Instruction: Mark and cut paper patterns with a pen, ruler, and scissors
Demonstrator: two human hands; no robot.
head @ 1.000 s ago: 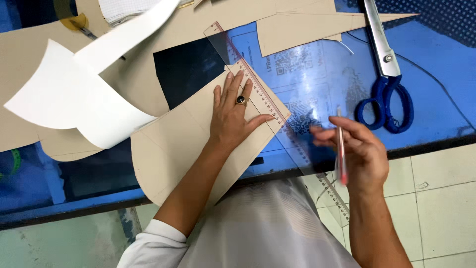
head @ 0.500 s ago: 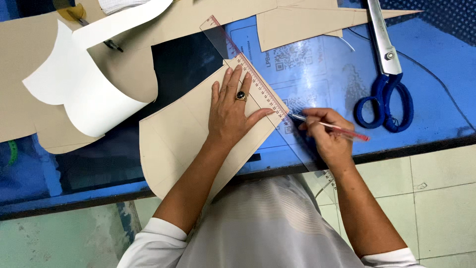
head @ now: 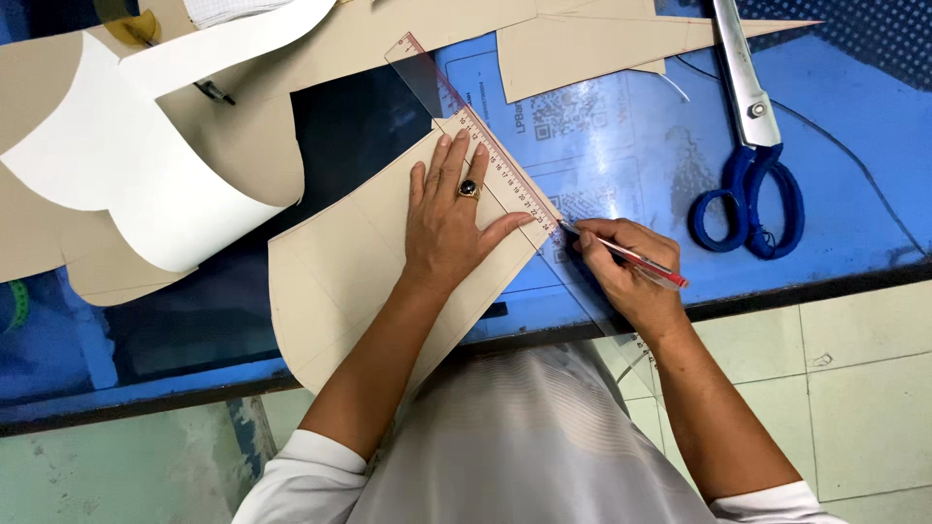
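My left hand, with a dark-stoned ring, lies flat with spread fingers on a clear plastic ruler and a tan paper pattern piece, pressing both onto the blue table. My right hand grips a red pencil, whose tip touches the ruler's edge near the pattern's lower right corner. The ruler runs diagonally from upper left to lower right along the pattern's edge.
Blue-handled scissors lie to the right on the table. More tan pattern pieces and a curled white sheet cover the upper left. A black cloth patch shows between them. The table's front edge meets a tiled floor.
My right hand came in from the table's edge to the ruler and set the pencil tip against it. My left hand has stayed pressed on the ruler and pattern.
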